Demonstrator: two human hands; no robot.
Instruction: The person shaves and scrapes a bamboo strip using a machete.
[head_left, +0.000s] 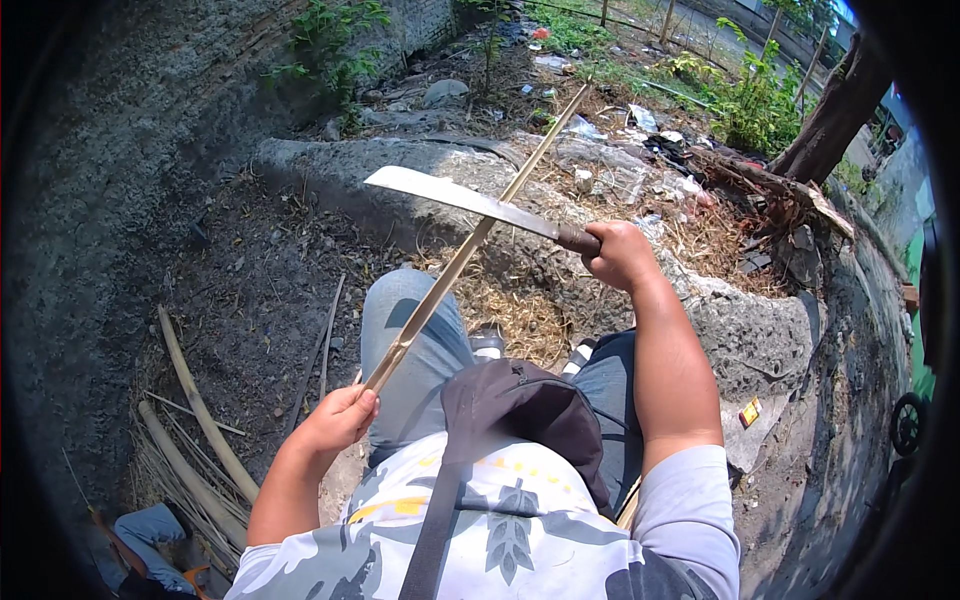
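Note:
My left hand (340,415) is closed round the near end of a long split bamboo strip (447,280), which slants up and away to the right. In my right hand (620,255) is the dark handle of a machete (455,195). Its broad, pale blade points left and crosses the strip past the middle of its length; whether the edge bites into it I cannot tell. Beneath the strip is my bent left knee (405,300) in jeans. A dark shoulder bag (525,410) rests on my lap.
Bamboo poles and thin strips (200,430) lie on the ground at my left. A stone ledge (330,165) runs in front, with litter (640,125) and a tree trunk (835,110) beyond. A small yellow box (750,411) lies at right. Another person's leg (150,540) shows lower left.

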